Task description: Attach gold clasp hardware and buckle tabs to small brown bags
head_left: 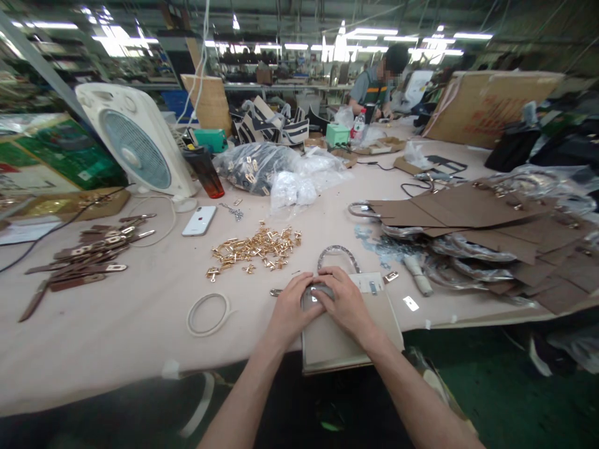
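Observation:
A beige handbag panel (346, 343) lies at the table's front edge, its lower end jutting over it. Its curved handle (337, 249), in clear wrap, arches beyond the top edge. My left hand (292, 305) and my right hand (344, 302) meet at the panel's upper left, fingers curled and thumbs close together on it. A small shiny spot shows between them; what it is I cannot tell. Right of my right hand, a metal fitting (373, 287) sits on the panel. Two loose metal plates, one gold (391, 276) and one pale (410, 304), lie nearby.
Gold clasps (266, 246) are heaped ahead, with a tape roll (208, 313) nearer. Brown straps (88, 249), a phone (199, 221), a tumbler (206, 171) and a fan (133, 140) stand left. Stacked brown bag panels (468, 218) fill the right. A co-worker (372, 87) is behind.

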Motion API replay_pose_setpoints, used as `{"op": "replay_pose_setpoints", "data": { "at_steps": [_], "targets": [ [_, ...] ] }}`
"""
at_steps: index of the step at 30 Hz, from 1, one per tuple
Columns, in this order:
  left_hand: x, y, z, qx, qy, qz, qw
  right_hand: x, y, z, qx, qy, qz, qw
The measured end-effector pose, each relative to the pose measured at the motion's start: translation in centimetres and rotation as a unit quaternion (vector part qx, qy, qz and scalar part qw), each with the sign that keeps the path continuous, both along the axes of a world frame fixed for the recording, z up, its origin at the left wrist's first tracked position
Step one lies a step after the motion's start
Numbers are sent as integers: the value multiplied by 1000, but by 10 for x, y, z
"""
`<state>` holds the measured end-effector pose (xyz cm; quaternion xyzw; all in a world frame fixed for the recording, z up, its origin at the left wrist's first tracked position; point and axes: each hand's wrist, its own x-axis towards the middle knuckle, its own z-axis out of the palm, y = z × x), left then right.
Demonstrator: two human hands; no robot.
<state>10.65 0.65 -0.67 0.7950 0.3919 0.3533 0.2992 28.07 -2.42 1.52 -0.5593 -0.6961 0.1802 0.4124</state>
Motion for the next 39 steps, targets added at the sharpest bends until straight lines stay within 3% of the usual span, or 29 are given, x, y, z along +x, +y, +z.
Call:
{"op": "replay_pose_setpoints", "data": {
  "at_steps": [3, 7, 11, 15, 18, 21, 24, 27, 29, 30, 31, 34, 37, 39],
  "targets": [
    [-1, 0, -1, 8, 12, 4, 1000, 16, -14, 11, 45, 93, -49, 993],
    [-3, -3, -2, 56, 45, -1, 997, 67, -42, 18, 109, 146, -233, 955],
    [17, -16, 13, 147, 87, -59, 983, 142, -58, 12, 55, 131, -367, 919],
    [66, -32, 28, 179, 140, -146, 963, 191, -47, 6, -63, -65, -351, 932],
    [100, -39, 27, 176, 158, -130, 963, 201, -33, 4, -149, -229, -335, 902],
    [115, -39, 22, 170, 160, -101, 967, 205, -23, 5, -204, -285, -340, 872],
    [116, -38, 18, 176, 156, -88, 968, 216, -21, 10, -229, -273, -327, 875],
    [114, -38, 16, 178, 160, -76, 968, 221, -24, 16, -179, -143, -309, 923],
    [114, -38, 15, 176, 165, -75, 967, 212, -26, 21, -103, 41, -286, 952],
    [114, -38, 15, 176, 169, -76, 967, 204, -27, 23, -61, 151, -267, 950],
    [115, -38, 15, 175, 172, -77, 966, 193, -28, 26, -24, 262, -243, 934],
    [116, -38, 15, 171, 180, -73, 966, 155, -27, 31, 28, 516, -142, 844],
    [116, -38, 15, 166, 182, -66, 967, 126, -23, 31, 36, 614, -88, 784],
    [116, -37, 15, 161, 179, -65, 968, 113, -21, 28, 70, 613, -109, 779]
  ]
}}
